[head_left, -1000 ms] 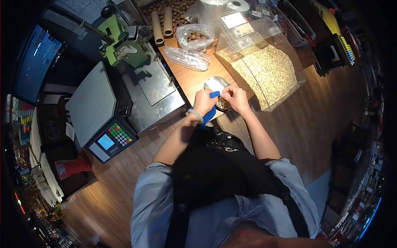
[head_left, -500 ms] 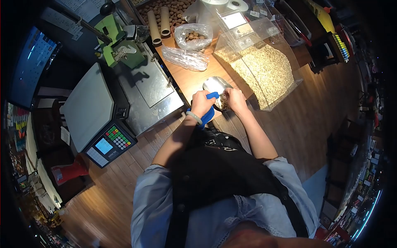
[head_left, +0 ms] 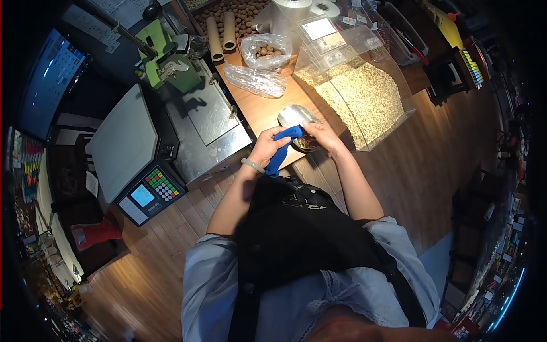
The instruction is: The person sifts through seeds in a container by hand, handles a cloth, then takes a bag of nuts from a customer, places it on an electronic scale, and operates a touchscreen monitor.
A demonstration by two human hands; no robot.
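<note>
A strip of blue cloth [head_left: 280, 153] hangs in front of my apron, its upper end bunched between my hands. My left hand [head_left: 266, 147], with a pale bracelet at the wrist, is closed on the cloth with the thumb on top. At the cloth's upper right end, the fingers of my right hand [head_left: 322, 137] are closed and pinch it. Just beyond my hands a shiny metal scoop [head_left: 292, 115] lies on the wooden table; my hands and the cloth cover part of it. Small brown bits show beneath my right hand, too small to name.
A clear bin of pale flakes [head_left: 364, 100] stands right of the scoop. Farther back lie a crumpled plastic bag [head_left: 254, 80], an open bag of nuts [head_left: 268, 51] and two cardboard tubes [head_left: 229, 31]. To the left are a green sealing machine [head_left: 179, 74] and a weighing scale [head_left: 123, 142].
My left hand has shifted slightly left and turned, so more of the blue cloth shows. My right hand has moved from above the brown bits onto the cloth's upper end.
</note>
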